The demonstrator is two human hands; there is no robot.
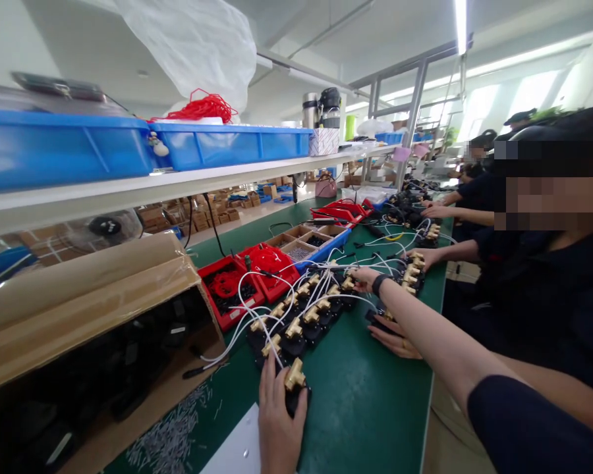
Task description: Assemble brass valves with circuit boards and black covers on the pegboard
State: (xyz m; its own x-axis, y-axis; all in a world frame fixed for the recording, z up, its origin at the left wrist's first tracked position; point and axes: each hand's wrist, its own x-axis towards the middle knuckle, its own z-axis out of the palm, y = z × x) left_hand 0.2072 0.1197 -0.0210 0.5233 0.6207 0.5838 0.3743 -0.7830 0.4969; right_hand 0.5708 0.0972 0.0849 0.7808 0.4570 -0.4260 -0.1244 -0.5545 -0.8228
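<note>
**L hand on nearest unit; row runs away toward R hand**

L fingers (269,382) are curled on the left flank of a black unit (296,395), thumb on its right flank, so the unit is pinched between them. L hand (277,421) lies palm down on the bench (366,408), at its near edge. The brass tee (294,375) on top of the unit sticks up just past the fingertips, its cross-bar tilted, roughly left-right.

The row (301,316) of like units starts just beyond the fingertips. Its long axis goes diagonally, near-left to far-right. It ends at R hand (364,279), which is stretched far out with a dark band on the wrist. R fingers are closed around something at the row's far end, wire or tee; can't tell which, nor how tight. The L hand is nearer the held unit; the R hand is well apart from it.

Counts:
- Units in the row: approx a dozen, each w/ a brass tee and white wires.
- Second cluster (412,270) farther right: approx 4-5.
- Red trays (227,293) left of the row: 2 near, more red ones farther back.
- Divided tray (309,245): 1.
- Carton (93,316), open, at far left: 1.
- Blue bins (227,145) on the shelf (188,181): 2.

A co-worker's hand (394,339) w/ a ring lies flat on the bench under the R arm. Other co-workers' hands are farther down the line.
</note>
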